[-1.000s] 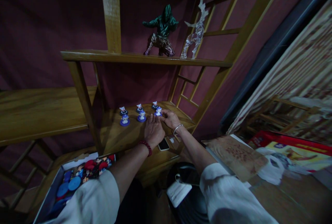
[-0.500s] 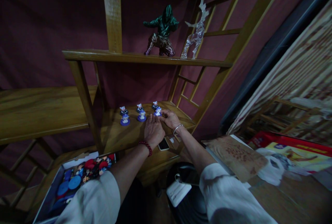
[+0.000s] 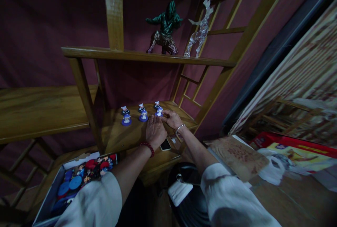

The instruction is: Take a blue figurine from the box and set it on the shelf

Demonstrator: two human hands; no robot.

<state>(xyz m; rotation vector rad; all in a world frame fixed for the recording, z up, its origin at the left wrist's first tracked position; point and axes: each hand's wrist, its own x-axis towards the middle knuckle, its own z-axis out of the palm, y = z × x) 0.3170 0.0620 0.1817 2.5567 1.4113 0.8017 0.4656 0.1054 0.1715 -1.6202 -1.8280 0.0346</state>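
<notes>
Two rows of small figurines stand on the lower wooden shelf (image 3: pixel 113 134). At the back are three dark-based ones, the rightmost (image 3: pixel 157 105) behind a purple-based white figurine (image 3: pixel 159 112). Two more purple-based figurines, a middle one (image 3: pixel 143 115) and a left one (image 3: pixel 126 119), complete the front row. My left hand (image 3: pixel 156 131), with a red bead bracelet, is just in front of the right purple figurine; its fingertips are partly hidden. From the right, my right hand (image 3: pixel 172 120), wearing a silver bangle, reaches that figurine's base with bent fingers; its exact grip is unclear.
A phone (image 3: pixel 165 145) lies near my wrists. At lower left is a box (image 3: pixel 43 199) of figurines. The upper shelf (image 3: pixel 137 55) holds a green hooded figure (image 3: pixel 167 27) and a clear deer (image 3: pixel 199 34). A stool (image 3: pixel 188 209) stands below.
The view has shifted slightly. Both hands remain around the right purple figurine, with no clear change in the figurines' arrangement.
</notes>
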